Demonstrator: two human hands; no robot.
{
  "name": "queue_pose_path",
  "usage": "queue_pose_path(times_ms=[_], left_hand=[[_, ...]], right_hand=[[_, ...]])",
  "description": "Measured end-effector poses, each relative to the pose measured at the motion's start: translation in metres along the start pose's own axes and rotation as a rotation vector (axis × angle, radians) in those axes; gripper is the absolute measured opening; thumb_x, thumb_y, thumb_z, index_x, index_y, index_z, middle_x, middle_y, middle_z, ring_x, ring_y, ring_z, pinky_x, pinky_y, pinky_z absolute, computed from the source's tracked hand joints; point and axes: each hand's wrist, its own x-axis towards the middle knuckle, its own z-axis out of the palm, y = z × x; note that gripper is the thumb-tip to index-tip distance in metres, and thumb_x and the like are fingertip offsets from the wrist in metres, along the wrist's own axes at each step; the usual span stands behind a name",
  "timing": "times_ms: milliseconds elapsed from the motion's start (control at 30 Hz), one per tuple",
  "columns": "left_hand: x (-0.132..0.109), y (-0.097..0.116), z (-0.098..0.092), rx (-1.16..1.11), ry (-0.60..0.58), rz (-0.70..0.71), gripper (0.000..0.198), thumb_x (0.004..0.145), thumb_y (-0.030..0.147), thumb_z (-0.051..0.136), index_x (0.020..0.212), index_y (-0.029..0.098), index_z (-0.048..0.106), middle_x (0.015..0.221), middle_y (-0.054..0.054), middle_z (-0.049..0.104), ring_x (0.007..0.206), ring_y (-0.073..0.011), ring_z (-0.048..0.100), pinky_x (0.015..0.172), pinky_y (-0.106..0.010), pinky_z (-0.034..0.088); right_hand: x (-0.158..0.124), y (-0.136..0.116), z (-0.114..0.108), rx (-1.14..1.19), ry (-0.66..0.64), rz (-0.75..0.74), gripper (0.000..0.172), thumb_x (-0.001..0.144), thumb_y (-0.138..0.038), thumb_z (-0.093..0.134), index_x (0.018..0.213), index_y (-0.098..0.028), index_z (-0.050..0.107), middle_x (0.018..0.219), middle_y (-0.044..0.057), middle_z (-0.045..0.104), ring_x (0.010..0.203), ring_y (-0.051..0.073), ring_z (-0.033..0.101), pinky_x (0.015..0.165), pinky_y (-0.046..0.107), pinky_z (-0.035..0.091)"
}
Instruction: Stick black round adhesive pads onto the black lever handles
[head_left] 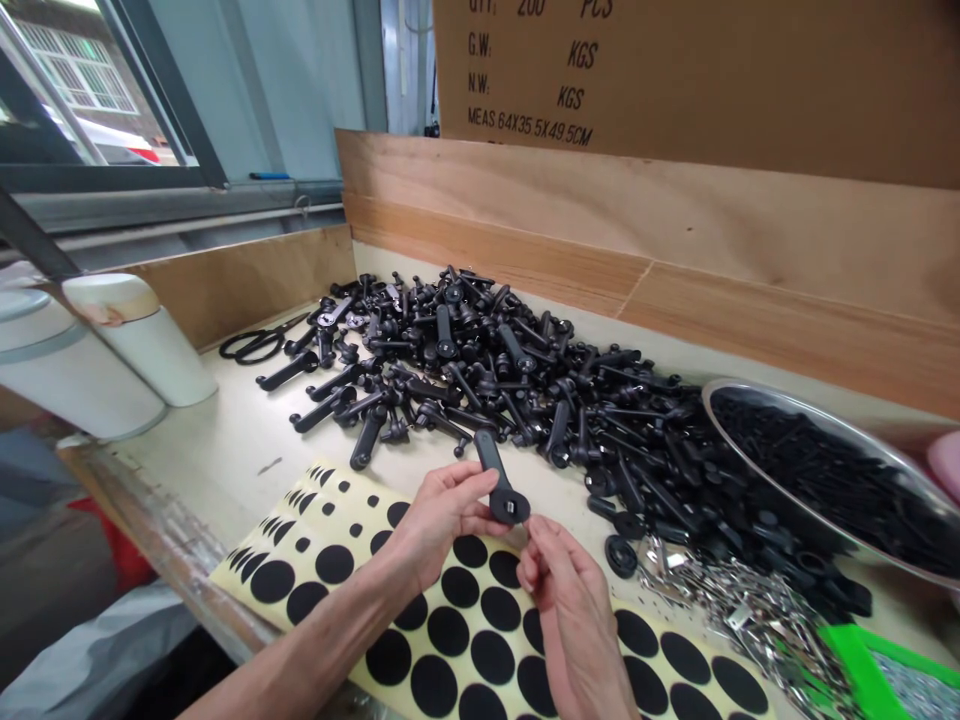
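Observation:
My left hand [448, 510] grips a black plastic handle [490, 460] between thumb and fingers, its round end with a small metal piece turned toward me. Close to that round end, my right hand [564, 590] is closed in a pinch; whatever its fingertips hold is too small to make out. Under both hands lies a yellowish sheet of round black stickers [471, 654]. Beyond them spreads a big heap of similar black handles [517, 350]. Small metal clips [757, 610] are piled to the right of my right hand.
A steel bowl [814, 405] full of thin black parts stands at the right, above a green tray [851, 650] of small metal bits. Black scissors [253, 346] and two white cups [161, 345] are at the left. A wooden board [525, 230] and a carton [697, 80] close off the back.

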Motion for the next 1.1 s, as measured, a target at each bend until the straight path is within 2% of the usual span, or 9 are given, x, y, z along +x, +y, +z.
queue_pose_path(times_ms=[633, 867, 1100], left_hand=[[-0.0010, 0.0003, 0.0029, -0.024, 0.017, -0.008, 0.021, 0.083, 0.030, 0.067, 0.090, 0.010, 0.065, 0.088, -0.012, 0.072, 0.071, -0.0170, 0.067, 0.074, -0.032, 0.054], [-0.0025, 0.0023, 0.0024, 0.000, -0.041, 0.010, 0.025, 0.081, 0.028, 0.070, 0.098, 0.010, 0.066, 0.091, -0.012, 0.071, 0.077, -0.0170, 0.066, 0.082, -0.036, 0.052], [-0.0026, 0.0038, 0.0032, 0.093, -0.030, 0.025, 0.028, 0.076, 0.023, 0.074, 0.101, 0.014, 0.067, 0.099, -0.010, 0.071, 0.090, -0.0209, 0.066, 0.082, -0.034, 0.052]], right_hand=[[0.0006, 0.0009, -0.0002, -0.026, 0.054, 0.010, 0.031, 0.078, -0.046, 0.069, 0.068, -0.021, 0.053, 0.060, -0.005, 0.042, 0.059, 0.012, 0.032, 0.057, 0.024, 0.031], [0.0014, -0.0003, -0.0010, -0.082, 0.060, -0.008, 0.032, 0.081, -0.047, 0.065, 0.066, -0.021, 0.053, 0.058, -0.005, 0.041, 0.059, 0.012, 0.033, 0.056, 0.024, 0.032], [0.0030, -0.0011, -0.0031, -0.243, 0.101, -0.084, 0.036, 0.082, -0.050, 0.061, 0.063, -0.021, 0.053, 0.055, -0.004, 0.041, 0.056, 0.012, 0.035, 0.053, 0.024, 0.034]])
